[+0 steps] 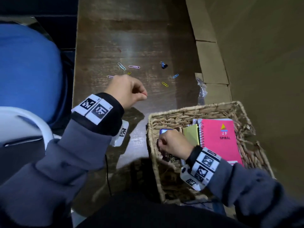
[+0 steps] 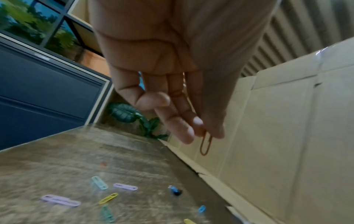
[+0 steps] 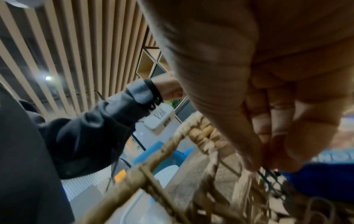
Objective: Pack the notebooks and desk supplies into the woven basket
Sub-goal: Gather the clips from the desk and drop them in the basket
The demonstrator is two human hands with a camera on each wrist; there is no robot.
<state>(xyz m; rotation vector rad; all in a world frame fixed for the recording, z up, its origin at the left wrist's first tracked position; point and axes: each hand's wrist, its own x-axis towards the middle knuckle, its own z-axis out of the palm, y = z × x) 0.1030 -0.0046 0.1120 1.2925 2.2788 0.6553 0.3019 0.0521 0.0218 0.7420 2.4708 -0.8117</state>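
**Woven basket: paper clips brought over one at a time**

The woven basket (image 1: 194, 111) sits at the lower right of the head view, with a pink spiral notebook (image 1: 220, 140) and a yellow-green pad (image 1: 191, 134) already laid flat inside. The right hand (image 1: 172, 143) is lowered into the basket's left part, fingers bunched together over dark thin wire pieces; in the right wrist view the fingertips (image 3: 268, 160) appear pinched, though what exactly is held cannot be told.

Further up, at mid-frame, the left hand (image 1: 126, 89) is raised above the wooden table (image 1: 131, 30), a reddish paper clip (image 2: 205, 144) pinched between thumb and forefinger and hanging downward.

Beyond it, loose paper clips (image 1: 134, 66) are scattered across the table's centre, with a small black binder clip (image 1: 164, 65) near them.

The step is best done by carrying the pinched clip well over the rim before it is released low, so it is not lost through the weave or bounced out. The remaining clips could probably be swept together first, then gathered in fewer trips.
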